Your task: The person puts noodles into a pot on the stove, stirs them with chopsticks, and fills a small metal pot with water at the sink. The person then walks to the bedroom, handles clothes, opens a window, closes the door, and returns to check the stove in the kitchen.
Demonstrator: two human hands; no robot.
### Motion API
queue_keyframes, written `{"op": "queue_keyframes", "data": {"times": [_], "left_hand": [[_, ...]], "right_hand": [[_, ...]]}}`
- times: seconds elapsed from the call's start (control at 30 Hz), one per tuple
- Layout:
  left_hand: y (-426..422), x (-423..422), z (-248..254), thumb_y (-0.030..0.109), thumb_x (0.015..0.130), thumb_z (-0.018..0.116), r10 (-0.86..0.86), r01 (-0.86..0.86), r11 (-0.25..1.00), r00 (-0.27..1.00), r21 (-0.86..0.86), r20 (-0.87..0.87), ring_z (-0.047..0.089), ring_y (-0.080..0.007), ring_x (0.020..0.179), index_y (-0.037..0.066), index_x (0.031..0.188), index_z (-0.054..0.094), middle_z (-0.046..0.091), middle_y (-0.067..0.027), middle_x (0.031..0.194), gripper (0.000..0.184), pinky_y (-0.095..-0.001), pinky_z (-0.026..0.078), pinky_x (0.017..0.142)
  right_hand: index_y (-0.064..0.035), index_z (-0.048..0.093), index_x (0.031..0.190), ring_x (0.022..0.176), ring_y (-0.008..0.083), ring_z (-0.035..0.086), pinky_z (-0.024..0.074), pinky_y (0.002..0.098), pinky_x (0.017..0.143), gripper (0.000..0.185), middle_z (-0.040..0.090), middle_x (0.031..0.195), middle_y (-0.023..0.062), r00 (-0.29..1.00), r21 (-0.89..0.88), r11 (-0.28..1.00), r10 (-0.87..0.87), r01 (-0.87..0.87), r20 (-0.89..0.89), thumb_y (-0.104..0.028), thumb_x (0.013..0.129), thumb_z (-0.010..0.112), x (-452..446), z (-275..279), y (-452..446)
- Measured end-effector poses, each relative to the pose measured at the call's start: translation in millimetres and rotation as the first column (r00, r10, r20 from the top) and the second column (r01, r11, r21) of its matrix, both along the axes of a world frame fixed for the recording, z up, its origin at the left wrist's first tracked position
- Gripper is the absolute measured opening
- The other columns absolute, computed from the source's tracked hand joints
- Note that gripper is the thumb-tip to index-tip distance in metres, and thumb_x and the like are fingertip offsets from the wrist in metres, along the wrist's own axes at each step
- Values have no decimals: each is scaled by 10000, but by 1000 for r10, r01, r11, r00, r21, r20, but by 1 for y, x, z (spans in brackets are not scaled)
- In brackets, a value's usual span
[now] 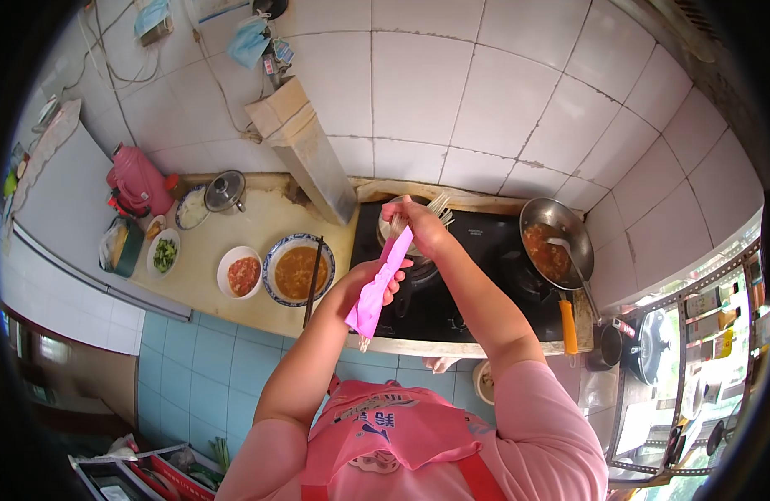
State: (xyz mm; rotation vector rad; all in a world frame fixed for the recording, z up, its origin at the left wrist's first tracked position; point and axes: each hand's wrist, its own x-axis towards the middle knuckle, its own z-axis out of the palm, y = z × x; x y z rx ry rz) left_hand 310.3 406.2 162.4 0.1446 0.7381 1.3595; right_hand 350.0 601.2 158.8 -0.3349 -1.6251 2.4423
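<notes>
A bundle of dried noodles (440, 209) in a pink paper wrapper (372, 302) is held slantwise over the black stove (477, 238). My left hand (383, 277) is closed around the wrapper's middle. Higher up, my right hand (420, 227) grips the noodles where they come out of the paper, their pale ends fanning past my fingers. A few noodle tips also poke from the wrapper's lower end. Beneath my hands stands a pot (388, 227), largely hidden by them.
On the right burner a wok (533, 210) holds reddish food and a spatula (560, 243). Left on the counter are a patterned bowl of broth (268, 275) with chopsticks (314, 280), a bowl of red food (240, 272), chopped greens (164, 255) and a pink thermos (139, 179).
</notes>
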Motion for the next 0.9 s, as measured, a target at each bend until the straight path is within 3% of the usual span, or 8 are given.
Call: {"op": "queue_keyframes", "data": {"times": [0.13,0.27,0.33,0.47,0.53,0.63,0.77,0.9], "left_hand": [[-2,-5,-6,201,952,496,-7,-5,998,986,69,167,538,-98,626,5,1255,467,548,-30,826,362,-228,486,523],[-17,-16,-20,201,961,474,87,-141,979,943,148,320,571,-141,687,-1,1242,469,566,-59,852,347,-278,502,580],[-23,-12,-20,226,928,547,262,-301,947,926,112,271,570,-128,671,22,1198,498,572,-37,844,342,-266,496,565],[-35,-5,-17,233,888,619,567,-580,807,813,109,130,549,-132,625,63,1125,525,560,-15,790,307,-276,469,531],[-39,-5,-12,236,890,615,675,-678,727,735,110,63,531,-133,593,91,1081,522,535,-13,751,257,-281,439,492],[-52,-9,3,262,915,574,782,-779,624,623,69,-31,501,-141,564,125,1017,517,496,-6,698,180,-272,423,477],[-86,-17,-3,245,921,569,849,-839,525,505,144,-155,556,-125,742,119,1078,517,539,0,839,207,-267,483,628],[-140,-37,-14,287,932,543,913,-913,406,404,44,-45,588,-170,839,102,1031,550,589,-28,893,210,-314,507,750]], "right_hand": [[64,548,1189,1101,227,531,394,348,974,608,581,1199,139,983,309,938,-178,157,41,-465,1002,313,5,8,12],[49,536,1227,1125,226,530,393,344,971,609,565,1252,146,960,259,925,-274,279,-59,-488,976,398,18,23,44],[3,597,1161,999,216,598,443,330,894,472,652,1085,116,936,815,561,-345,144,72,-410,942,536,25,23,50],[3,584,1179,917,137,571,451,296,842,441,646,987,61,984,568,811,-178,138,16,-341,906,626,41,44,-3],[0,536,1248,981,168,564,452,315,867,502,620,1092,85,999,444,896,2,-21,43,-355,905,623,56,68,-54],[34,412,1349,1197,316,491,396,390,1004,791,500,1281,221,989,705,704,144,-87,-22,-345,753,768,65,79,-124],[10,384,1374,1214,330,472,362,379,1038,801,467,1313,237,974,829,559,187,0,-126,-245,735,794,53,71,-192],[30,432,1333,1220,365,470,368,385,1034,481,506,1281,243,962,876,479,205,62,-180,-70,882,569,27,58,-247]]}}
